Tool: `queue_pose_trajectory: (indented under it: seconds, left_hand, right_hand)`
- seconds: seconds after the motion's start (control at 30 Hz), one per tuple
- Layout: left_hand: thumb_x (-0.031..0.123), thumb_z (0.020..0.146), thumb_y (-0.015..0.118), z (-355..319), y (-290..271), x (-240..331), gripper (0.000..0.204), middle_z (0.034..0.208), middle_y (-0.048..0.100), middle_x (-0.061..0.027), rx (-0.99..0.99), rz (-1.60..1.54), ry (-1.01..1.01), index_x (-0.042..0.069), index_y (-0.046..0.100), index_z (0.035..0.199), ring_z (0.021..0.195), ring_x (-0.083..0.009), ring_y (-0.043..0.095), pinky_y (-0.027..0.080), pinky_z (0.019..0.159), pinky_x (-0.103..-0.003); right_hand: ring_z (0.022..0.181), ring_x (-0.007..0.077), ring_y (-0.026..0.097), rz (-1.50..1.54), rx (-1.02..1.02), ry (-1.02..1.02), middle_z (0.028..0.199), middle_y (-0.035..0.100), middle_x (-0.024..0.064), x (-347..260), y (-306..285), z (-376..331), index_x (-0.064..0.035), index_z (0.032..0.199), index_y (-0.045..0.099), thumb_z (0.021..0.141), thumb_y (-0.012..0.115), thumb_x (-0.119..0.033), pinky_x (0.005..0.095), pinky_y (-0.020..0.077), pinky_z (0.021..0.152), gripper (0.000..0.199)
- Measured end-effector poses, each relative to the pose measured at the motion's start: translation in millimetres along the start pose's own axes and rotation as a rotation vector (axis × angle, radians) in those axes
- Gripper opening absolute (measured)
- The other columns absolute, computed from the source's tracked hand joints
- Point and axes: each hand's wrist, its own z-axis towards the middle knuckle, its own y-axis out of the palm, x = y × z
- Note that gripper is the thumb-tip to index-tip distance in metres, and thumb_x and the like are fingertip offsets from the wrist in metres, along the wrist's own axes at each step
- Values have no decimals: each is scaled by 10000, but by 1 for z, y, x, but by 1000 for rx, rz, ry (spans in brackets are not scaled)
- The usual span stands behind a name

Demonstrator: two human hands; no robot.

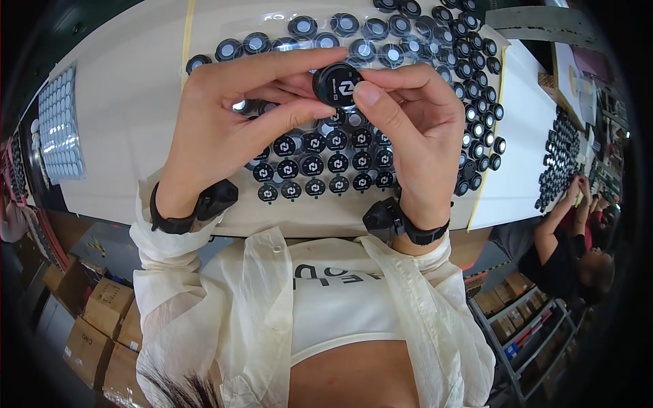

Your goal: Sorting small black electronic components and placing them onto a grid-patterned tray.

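Observation:
Above the table I hold a round black disc-shaped piece (337,87) between both hands, its face with a white printed mark turned toward me. My left hand (238,102) grips its left edge with thumb and fingers. The thumb and fingers of my right hand (425,112) pinch its right edge. Beneath my hands lie several rows of similar black discs (312,165) with white marks facing up. Beyond them and to the right are many black round pieces (478,102) with pale centres. My hands cover part of the rows.
A sheet of round pale pieces (62,129) lies at the table's left. Yellow tape lines (480,194) cross the pale table (136,102). At right, a co-worker (564,251) works beside another group of black pieces (561,156). Cardboard boxes (109,306) stand on the floor at lower left.

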Motion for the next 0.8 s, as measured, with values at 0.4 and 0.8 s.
queue_pose_trajectory:
  seconds: [0.4, 0.8]
  left_hand:
    - [-61, 758, 761, -1, 4, 1, 473, 1049, 722, -119, 54, 86, 31, -3, 666, 1218, 859, -141, 692, 571, 777, -255]
    - [-15, 799, 742, 6, 4, -8, 415, 1026, 709, -67, 28, 135, -38, 29, 679, 1207, 878, -135, 674, 553, 832, -266]
  right_hand:
    - [895, 142, 669, -82, 40, -1, 950, 709, 114, 2, 4, -1, 40, 972, 681, 845, 741, 7, 289, 537, 858, 144]
    - [843, 147, 664, -413, 39, -163, 944, 698, 116, 25, 0, 5, 18, 1013, 714, 842, 722, -9, 273, 538, 772, 174]
